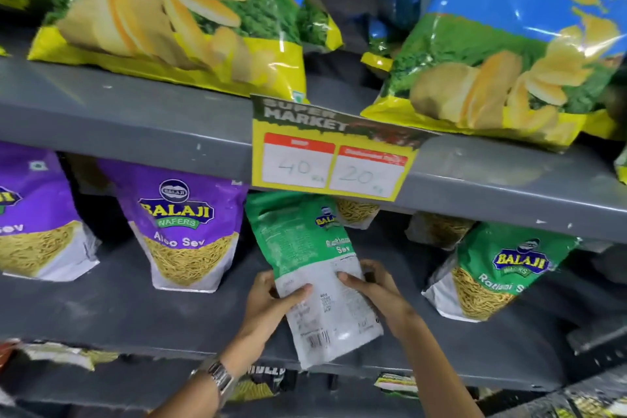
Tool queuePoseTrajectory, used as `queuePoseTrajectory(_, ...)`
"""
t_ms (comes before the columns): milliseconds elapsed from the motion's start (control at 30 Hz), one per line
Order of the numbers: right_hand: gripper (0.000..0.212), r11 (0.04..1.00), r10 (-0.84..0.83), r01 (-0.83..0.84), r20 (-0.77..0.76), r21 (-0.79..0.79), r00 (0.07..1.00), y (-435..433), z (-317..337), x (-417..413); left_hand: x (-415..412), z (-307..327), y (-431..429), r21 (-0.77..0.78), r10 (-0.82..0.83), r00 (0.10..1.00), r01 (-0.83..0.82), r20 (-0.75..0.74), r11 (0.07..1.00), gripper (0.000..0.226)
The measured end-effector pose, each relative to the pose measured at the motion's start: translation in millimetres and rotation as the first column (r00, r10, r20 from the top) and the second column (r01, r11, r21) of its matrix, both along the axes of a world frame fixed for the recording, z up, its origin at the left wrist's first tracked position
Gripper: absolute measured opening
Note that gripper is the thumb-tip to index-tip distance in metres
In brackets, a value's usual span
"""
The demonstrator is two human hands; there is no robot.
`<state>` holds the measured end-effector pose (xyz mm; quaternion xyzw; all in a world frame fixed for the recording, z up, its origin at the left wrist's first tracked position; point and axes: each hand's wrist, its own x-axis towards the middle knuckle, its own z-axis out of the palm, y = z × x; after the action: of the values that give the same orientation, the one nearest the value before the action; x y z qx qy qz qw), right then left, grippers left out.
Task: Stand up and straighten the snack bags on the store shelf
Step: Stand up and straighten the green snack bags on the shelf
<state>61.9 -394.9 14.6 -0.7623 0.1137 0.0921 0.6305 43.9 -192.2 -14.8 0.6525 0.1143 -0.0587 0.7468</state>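
Just below the price tag (330,159), we gripped the green sev bag (312,268) back-side-out in our left hand (271,302) and right hand (376,288), mid-straightening; next it likely needed turning and standing upright.

bare forearms, seemingly metal wristwatch (220,376) on left

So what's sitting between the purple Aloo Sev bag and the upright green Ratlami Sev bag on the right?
In the head view, the green bag gripped by both hands, left hand and right hand, back side facing out, bottom overhanging the shelf edge.
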Motion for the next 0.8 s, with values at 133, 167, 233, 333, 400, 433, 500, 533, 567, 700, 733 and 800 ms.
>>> queuePoseTrajectory(133,0.087,0.999,-0.043,0.040,0.129,0.030,0.991,-29.8,6.8,2.6,13.7,21.4,-9.7,0.140,-0.120,0.974,0.093,0.195,0.986,0.064)
queuePoseTrajectory(167,0.095,0.997,-0.061,0.054,0.161,0.048,0.985,-35.9,9.2,4.4,19.4,26.2,-13.5,0.183,-0.154,0.959,0.111,0.239,0.977,0.064)
queuePoseTrajectory(233,0.105,0.994,-0.095,0.082,0.207,0.070,0.974,-45.0,12.8,8.6,31.0,33.6,-21.9,0.270,-0.198,0.933,0.116,0.300,0.956,0.061)
queuePoseTrajectory(333,0.095,0.989,-0.143,0.129,0.268,0.070,0.953,-53.1,10.0,11.7,47.2,36.2,-33.3,0.368,-0.237,0.910,0.103,0.341,0.924,0.055)
queuePoseTrajectory(400,0.086,0.985,-0.170,0.154,0.282,0.077,0.944,-56.0,4.2,12.8,54.3,31.8,-38.7,0.430,-0.264,0.904,0.102,0.337,0.897,0.055)
queuePoseTrajectory(433,0.082,0.986,-0.165,0.147,0.283,0.083,0.945,-56.8,1.7,12.2,56.6,27.2,-40.3,0.445,-0.269,0.904,0.101,0.332,0.890,0.056)
queuePoseTrajectory(500,0.074,0.988,-0.137,0.113,0.270,0.103,0.953,-58.0,2.2,10.3,56.9,21.5,-42.4,0.415,-0.259,0.905,0.104,0.338,0.904,0.056)
queuePoseTrajectory(533,0.074,0.990,-0.114,0.088,0.274,0.106,0.955,-59.5,5.1,10.8,56.8,19.2,-43.4,0.389,-0.256,0.903,0.111,0.344,0.914,0.057)
queuePoseTrajectory(567,0.078,0.991,-0.101,0.071,0.287,0.114,0.953,-61.2,10.6,11.6,55.6,18.0,-44.3,0.365,-0.253,0.900,0.116,0.354,0.924,0.060)
queuePoseTrajectory(700,0.078,0.980,-0.143,0.075,0.387,0.185,0.911,-65.7,42.5,19.5,33.4,9.0,-54.4,0.304,-0.081,0.894,-0.063,0.440,0.951,0.077)
queuePoseTrajectory(733,0.073,0.976,-0.147,0.068,0.394,0.207,0.907,-65.4,48.8,21.5,22.0,6.6,-60.5,0.285,-0.018,0.889,-0.128,0.457,0.950,0.072)
queuePoseTrajectory(800,0.068,0.976,-0.135,0.054,0.393,0.209,0.910,-61.4,57.6,22.6,-2.8,3.7,-78.3,0.265,0.028,0.870,-0.181,0.493,0.947,0.059)
